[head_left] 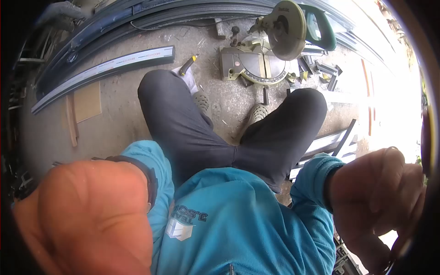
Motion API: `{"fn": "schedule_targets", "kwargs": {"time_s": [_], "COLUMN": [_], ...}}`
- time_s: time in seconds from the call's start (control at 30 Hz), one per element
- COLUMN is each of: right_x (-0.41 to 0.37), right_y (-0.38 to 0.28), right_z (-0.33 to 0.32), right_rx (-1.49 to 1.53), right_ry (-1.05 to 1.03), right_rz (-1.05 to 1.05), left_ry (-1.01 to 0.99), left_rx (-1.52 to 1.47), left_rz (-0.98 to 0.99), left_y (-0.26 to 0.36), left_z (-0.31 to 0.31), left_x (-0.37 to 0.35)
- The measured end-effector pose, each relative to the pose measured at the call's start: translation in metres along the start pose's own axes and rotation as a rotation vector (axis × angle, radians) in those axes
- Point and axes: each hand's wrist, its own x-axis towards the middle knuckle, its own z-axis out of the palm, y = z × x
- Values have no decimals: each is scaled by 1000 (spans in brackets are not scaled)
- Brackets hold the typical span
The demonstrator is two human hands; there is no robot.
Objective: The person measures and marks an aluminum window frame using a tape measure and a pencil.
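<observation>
My left hand point(94, 215) is raised close to the camera at the lower left. Its palm and wrist show large, while the fingers are cut off or hidden at the dark edge. On the right, my right hand point(373, 197) is lifted near the camera too, its fingers curled together at the rim of the view. Whatever they may grip there is hidden. Both hands are well apart from the tools on the floor. A yellow and black utility knife point(188, 65) lies beside my knee, and a miter saw point(263, 62) stands ahead of my feet.
A long dark profile with a printed film strip point(114, 64) lies at the left, near a tan board point(88, 103). Long dark profiles point(183, 20) are stacked along the back. Short offcuts point(327, 73) lie right of the saw; more profile pieces point(341, 137) sit beside my leg.
</observation>
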Motion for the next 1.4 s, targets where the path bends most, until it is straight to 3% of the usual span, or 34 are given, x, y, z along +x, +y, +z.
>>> {"fn": "schedule_targets", "kwargs": {"time_s": [0.47, 0.63, 0.73, 0.77, 0.83, 0.87, 0.9, 0.93, 0.97, 1.0, 1.03, 1.07, 1.1, 1.17, 1.2, 1.4], "right_x": [-5, -14, -13, -7, -5, -9, -14, -33, -31, -37, -43, -46, -48, -52, -49, -42], "right_y": [3, 12, 31, 53, 71, 90, 95, 115, 101, 101, 101, 98, 91, 106, 108, 125], "right_z": [-5, -26, -55, -66, -83, -114, -123, -146, -146, -153, -147, -143, -124, -126, -127, -112], "right_rx": [-146, -531, -797, -891, -968, -956, -928, -948, -1057, -958, -737, -790, -933, -873, -741, -729], "right_ry": [29, 163, 333, 334, -1, -217, -294, -269, -403, -460, -373, -425, -218, -38, -104, -306], "right_rz": [-26, -72, 53, 220, 443, 459, 623, 505, 652, 702, 956, 917, 999, 1077, 1024, 1053], "left_ry": [142, 573, 747, 728, 707, 666, 613, 605, 602, 532, 458, 439, 423, 352, 339, 284], "left_rx": [266, 447, 280, 237, 323, 520, 668, 722, 779, 732, 679, 676, 671, 680, 681, 690], "left_rz": [-37, -132, -198, -295, -508, -577, -597, -625, -659, -675, -698, -685, -674, -766, -787, -868], "left_y": [21, 36, -12, -42, -98, -127, -146, -172, -190, -186, -174, -164, -155, -155, -150, -143], "left_z": [-4, -22, -12, -18, -22, -20, -15, -1, 7, 9, 11, 12, 12, 14, 15, 10], "left_x": [13, 12, -2, -13, -47, -69, -92, -122, -140, -136, -128, -120, -113, -122, -121, -122]}}
